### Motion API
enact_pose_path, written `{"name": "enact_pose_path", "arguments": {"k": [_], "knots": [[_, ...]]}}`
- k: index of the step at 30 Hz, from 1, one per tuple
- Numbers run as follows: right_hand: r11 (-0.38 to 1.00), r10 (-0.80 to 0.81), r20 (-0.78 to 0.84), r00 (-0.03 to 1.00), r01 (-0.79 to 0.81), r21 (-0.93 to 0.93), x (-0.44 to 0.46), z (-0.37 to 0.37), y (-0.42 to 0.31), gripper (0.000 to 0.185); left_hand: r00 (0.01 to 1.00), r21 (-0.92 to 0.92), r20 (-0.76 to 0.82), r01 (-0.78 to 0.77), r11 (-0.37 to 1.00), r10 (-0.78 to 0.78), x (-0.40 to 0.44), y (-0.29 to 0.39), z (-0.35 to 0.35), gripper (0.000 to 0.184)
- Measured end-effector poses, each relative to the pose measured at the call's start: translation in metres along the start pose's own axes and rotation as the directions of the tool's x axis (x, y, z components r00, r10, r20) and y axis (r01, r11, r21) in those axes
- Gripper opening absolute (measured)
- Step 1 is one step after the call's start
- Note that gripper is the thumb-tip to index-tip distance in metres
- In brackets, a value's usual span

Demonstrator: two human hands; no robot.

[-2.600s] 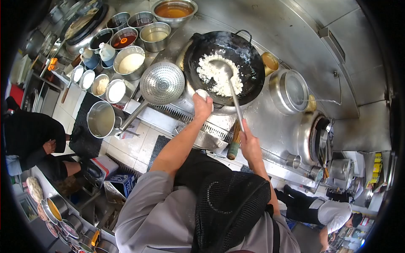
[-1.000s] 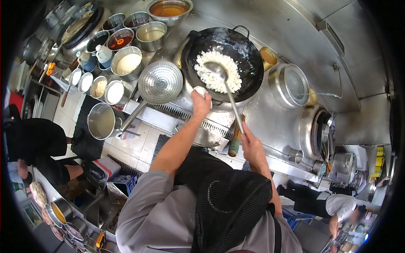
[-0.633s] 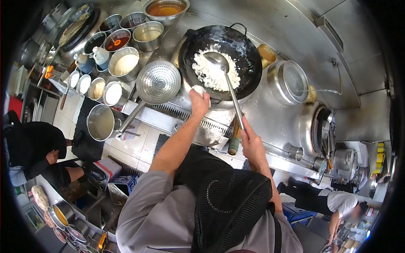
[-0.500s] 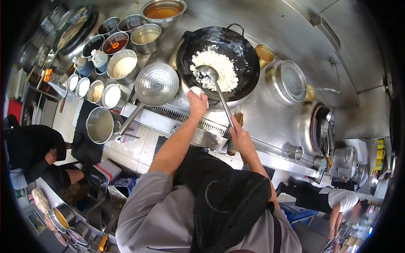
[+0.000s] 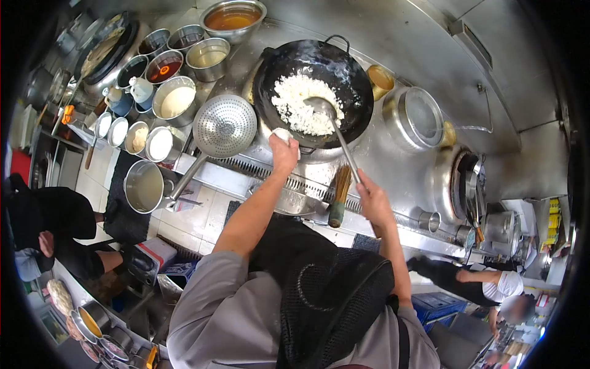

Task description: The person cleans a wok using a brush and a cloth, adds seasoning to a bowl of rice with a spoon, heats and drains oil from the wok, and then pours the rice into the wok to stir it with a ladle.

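A black wok (image 5: pixel 356 67) sits on the stove with white rice (image 5: pixel 298 98) in its bowl. My left hand (image 5: pixel 284 154) is closed around a white cloth (image 5: pixel 283 133) at the wok's near rim; the near handle is partly hidden there. The long handle of a metal ladle (image 5: pixel 348 150) runs into my right hand (image 5: pixel 375 200), which grips it. Its bowl (image 5: pixel 321 106) rests among the rice, right of the middle. A bamboo brush (image 5: pixel 339 190) with a green-wrapped end stands just left of my right hand.
Left of the wok, a perforated strainer (image 5: pixel 224 126) lies over a metal pot (image 5: pixel 144 186). Beyond are seasoning pots (image 5: pixel 175 98) and a bowl of orange liquid (image 5: pixel 233 18). A lidded pot (image 5: pixel 418 117) stands right. Co-workers (image 5: pixel 55 209) (image 5: pixel 473 280) are on both sides.
My right hand has moved right, and the ladle's bowl has shifted right through the rice. The rice has spread leftward. My left hand stays by the wok's rim with the cloth.
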State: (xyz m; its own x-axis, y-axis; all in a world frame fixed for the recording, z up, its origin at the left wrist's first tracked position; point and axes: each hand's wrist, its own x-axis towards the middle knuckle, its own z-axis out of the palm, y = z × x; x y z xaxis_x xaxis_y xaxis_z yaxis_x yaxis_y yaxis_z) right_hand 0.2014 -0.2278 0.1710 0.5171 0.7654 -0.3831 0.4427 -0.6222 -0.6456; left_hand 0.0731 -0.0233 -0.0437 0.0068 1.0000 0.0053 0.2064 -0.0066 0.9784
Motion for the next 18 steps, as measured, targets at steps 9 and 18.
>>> {"name": "enact_pose_path", "arguments": {"k": [9, 18], "knots": [[0.903, -0.288, 0.018, 0.957, 0.278, -0.328, -0.018, 0.002, 0.044, 0.042, 1.0, -0.035, 0.003, 0.024, 0.999, -0.024, -0.001, -0.002, 0.002, 0.057], [0.905, -0.088, 0.16, 0.983, 0.145, -0.399, -0.056, -0.124, -0.031, 0.04, 0.999, -0.003, 0.024, 0.03, 1.0, -0.03, -0.004, 0.009, -0.006, 0.059]]}}
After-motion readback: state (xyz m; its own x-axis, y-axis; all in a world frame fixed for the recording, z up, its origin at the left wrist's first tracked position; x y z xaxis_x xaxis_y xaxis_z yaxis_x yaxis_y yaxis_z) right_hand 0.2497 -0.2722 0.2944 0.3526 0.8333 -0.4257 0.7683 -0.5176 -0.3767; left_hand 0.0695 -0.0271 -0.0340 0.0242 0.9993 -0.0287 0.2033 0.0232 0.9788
